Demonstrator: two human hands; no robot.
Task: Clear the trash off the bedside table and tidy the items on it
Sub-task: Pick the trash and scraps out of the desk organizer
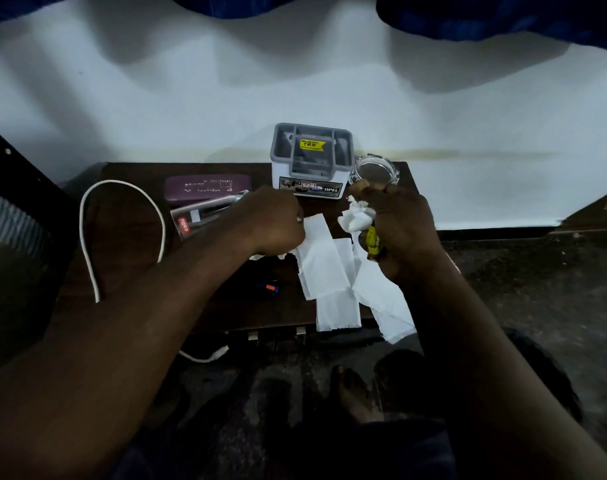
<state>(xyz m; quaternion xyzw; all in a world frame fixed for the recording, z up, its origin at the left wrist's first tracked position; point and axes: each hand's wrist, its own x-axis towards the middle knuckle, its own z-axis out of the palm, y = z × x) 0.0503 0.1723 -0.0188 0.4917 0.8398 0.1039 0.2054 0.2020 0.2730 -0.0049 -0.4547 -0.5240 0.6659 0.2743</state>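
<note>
Our right hand (402,226) clutches a crumpled white tissue wad (355,216) and a yellow wrapper (373,242), fingers curled tight round both. Just left of and below that grip, long flat tissue strips (324,268) lie overlapping on the dark bedside table (128,237), their ends hanging over its front edge. Our left hand (270,220) curls down on the strips' left edge; whether it pinches them we cannot tell. Beyond the hands stand a grey organiser (310,161) and a glass ashtray (374,169). Left of the left hand lie a pen pack (201,216), a purple case (205,187) and a white cable (87,237).
</note>
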